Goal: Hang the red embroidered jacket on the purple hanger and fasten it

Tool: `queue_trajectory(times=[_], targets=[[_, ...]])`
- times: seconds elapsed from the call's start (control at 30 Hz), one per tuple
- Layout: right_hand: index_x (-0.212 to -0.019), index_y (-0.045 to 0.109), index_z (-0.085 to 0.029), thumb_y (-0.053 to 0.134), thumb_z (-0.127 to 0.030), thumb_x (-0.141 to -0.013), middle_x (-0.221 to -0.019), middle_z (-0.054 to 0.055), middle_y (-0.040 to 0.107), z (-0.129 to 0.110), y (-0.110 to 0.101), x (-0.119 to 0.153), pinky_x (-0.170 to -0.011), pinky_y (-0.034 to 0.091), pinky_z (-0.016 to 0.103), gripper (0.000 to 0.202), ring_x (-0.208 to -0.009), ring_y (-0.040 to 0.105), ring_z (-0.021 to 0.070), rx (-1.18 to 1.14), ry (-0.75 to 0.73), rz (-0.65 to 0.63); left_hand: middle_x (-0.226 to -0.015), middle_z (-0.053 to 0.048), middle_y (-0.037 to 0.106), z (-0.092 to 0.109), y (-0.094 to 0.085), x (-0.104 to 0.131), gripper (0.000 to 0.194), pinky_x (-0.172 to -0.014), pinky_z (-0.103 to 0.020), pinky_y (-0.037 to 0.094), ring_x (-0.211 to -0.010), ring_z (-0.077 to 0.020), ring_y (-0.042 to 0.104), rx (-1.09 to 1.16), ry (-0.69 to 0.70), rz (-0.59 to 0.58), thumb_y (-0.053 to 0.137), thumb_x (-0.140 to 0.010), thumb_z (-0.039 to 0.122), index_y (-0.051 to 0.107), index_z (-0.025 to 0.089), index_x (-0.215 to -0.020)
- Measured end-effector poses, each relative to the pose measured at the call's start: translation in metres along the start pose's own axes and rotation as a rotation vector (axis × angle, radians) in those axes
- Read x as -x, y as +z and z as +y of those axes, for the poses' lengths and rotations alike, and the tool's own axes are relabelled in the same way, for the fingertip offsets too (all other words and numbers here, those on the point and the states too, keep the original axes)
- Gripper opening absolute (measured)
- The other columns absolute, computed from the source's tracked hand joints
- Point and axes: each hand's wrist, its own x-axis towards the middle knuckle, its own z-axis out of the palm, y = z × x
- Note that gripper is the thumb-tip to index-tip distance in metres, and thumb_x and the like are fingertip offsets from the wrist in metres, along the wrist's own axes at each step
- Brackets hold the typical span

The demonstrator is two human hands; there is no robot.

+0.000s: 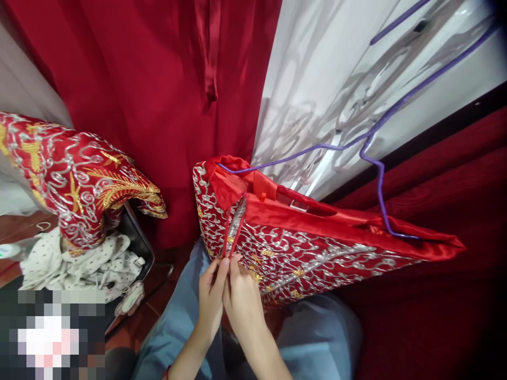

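Just beyond 2 hands (243,289), embroidered red garment (293,266), cords (226,235) pinched

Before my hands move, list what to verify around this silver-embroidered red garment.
1. Left hand at the thin red fabric cords: ok, fingertips pinch them.
2. Right hand: ok, fingertips there too.
3. Cords tied: cannot tell, fingers hide their lower part.
4. Purple wire hanger: ok, both ends reach the shiny red waistband.
5. Silver-embroidered red garment: ok, apart from the gold-patterned red cloth at picture left.
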Motion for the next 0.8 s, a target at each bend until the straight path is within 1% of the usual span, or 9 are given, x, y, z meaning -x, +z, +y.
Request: queue_trajectory(times=[0.1,0.17,0.27,0.33,0.43,0.5,0.63,0.73,0.8], targets=[[-0.114,0.064,-0.010,0.036,-0.011,-0.096,-0.091,0.015,0.074,0.001,-0.001,0.002,-0.075,0.051,0.030,0.034,-0.082,0.071,0.0224,-0.044,-0.016,-0.016,-0.096,-0.006,0.075,0.001,-0.002,0.001,0.033,-0.085,-0.027,0.052,-0.090,-0.0194,0.068,-0.017,0.033,0.030,0.064,-0.089,0.049,0.072,0.017,-0.092],[-0.113,0.063,-0.011,0.036,-0.012,-0.096,-0.097,0.015,0.073,0.001,-0.002,0.003,-0.080,0.051,0.032,0.032,-0.087,0.069,0.0228,-0.078,-0.049,0.025,-0.095,-0.006,0.075,0.003,-0.005,-0.001,0.030,-0.083,-0.026,0.052,-0.090,-0.0194,0.068,-0.050,0.075,-0.001,0.064,-0.090,0.047,0.071,0.018,-0.088],[-0.103,0.062,-0.015,0.040,-0.016,-0.096,-0.094,0.012,0.071,0.002,-0.006,0.002,-0.080,0.050,0.036,0.024,-0.087,0.066,0.0237,-0.117,-0.149,0.067,-0.091,-0.005,0.074,0.003,-0.010,-0.010,0.030,-0.084,-0.027,0.052,-0.087,-0.0185,0.067,-0.045,0.172,0.004,0.064,-0.090,0.046,0.066,0.018,-0.078],[-0.099,0.061,-0.017,0.041,-0.020,-0.099,-0.092,0.009,0.069,0.003,-0.009,0.002,-0.081,0.049,0.035,0.020,-0.087,0.065,0.0228,-0.165,-0.177,0.082,-0.083,-0.004,0.071,0.003,-0.012,-0.017,0.032,-0.078,-0.026,0.052,-0.078,-0.0160,0.065,0.009,0.211,0.051,0.063,-0.090,0.047,0.061,0.019,-0.076],[-0.101,0.060,-0.019,0.039,-0.022,-0.102,-0.094,0.007,0.070,0.005,-0.012,0.003,-0.080,0.048,0.030,0.022,-0.087,0.066,0.0190,-0.293,-0.109,0.103,-0.073,0.001,0.063,0.004,-0.014,-0.025,0.030,-0.067,-0.023,0.050,-0.066,-0.0117,0.059,0.071,0.234,0.112,0.063,-0.090,0.050,0.056,0.021,-0.085],[-0.103,0.060,-0.019,0.037,-0.023,-0.104,-0.092,0.006,0.071,0.005,-0.014,0.003,-0.075,0.047,0.027,0.024,-0.082,0.068,0.0170,-0.328,-0.084,0.048,-0.074,0.002,0.061,0.005,-0.018,-0.027,0.031,-0.069,-0.022,0.050,-0.067,-0.0112,0.059,0.081,0.239,0.111,0.064,-0.088,0.051,0.054,0.022,-0.093],[-0.105,0.065,-0.022,0.039,-0.024,-0.103,-0.085,0.004,0.073,-0.001,-0.026,-0.003,-0.062,0.041,0.025,0.025,-0.072,0.068,0.0165,-0.169,-0.182,-0.110,-0.086,-0.002,0.065,0.009,-0.024,-0.028,0.037,-0.078,-0.026,0.053,-0.079,-0.0143,0.064,0.077,0.155,0.042,0.062,-0.088,0.055,0.057,0.021,-0.101],[-0.098,0.068,-0.023,0.045,-0.021,-0.100,-0.076,0.004,0.072,-0.006,-0.038,-0.014,-0.056,0.036,0.026,0.023,-0.061,0.065,0.0164,0.053,-0.271,-0.170,-0.083,-0.005,0.067,0.010,-0.025,-0.029,0.044,-0.073,-0.029,0.053,-0.076,-0.0162,0.064,0.097,0.020,0.023,0.051,-0.091,0.062,0.062,0.019,-0.091],[-0.095,0.069,-0.021,0.050,-0.018,-0.096,-0.073,0.005,0.072,-0.006,-0.045,-0.023,-0.054,0.035,0.027,0.019,-0.058,0.064,0.0174,0.191,-0.325,-0.213,-0.078,-0.006,0.068,0.010,-0.023,-0.029,0.044,-0.065,-0.029,0.052,-0.071,-0.0174,0.063,0.125,-0.069,0.016,0.054,-0.088,0.062,0.065,0.020,-0.086]])
